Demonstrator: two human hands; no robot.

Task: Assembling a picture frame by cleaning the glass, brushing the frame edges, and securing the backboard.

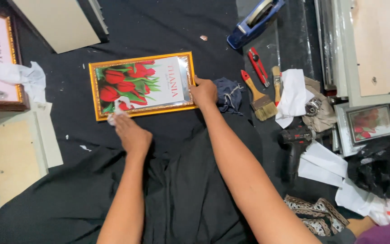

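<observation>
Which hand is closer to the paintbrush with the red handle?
Right. The right hand grips the gold frame at its right edge, nearer the paintbrush. The left hand sits at the frame's lower-left part, farther away.

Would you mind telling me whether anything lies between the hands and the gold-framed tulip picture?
Only a small white tissue, under the left hand at the gold-framed tulip picture's lower edge. The right hand grips the frame's right edge directly.

Open cloth near me, clutter on my right

Bare black cloth [168, 40] lies open beyond the picture frame [141, 85]; to my right a rag [229, 94], paintbrush [258, 96], cutter [258, 66] and drill [295, 144] block the way.
</observation>
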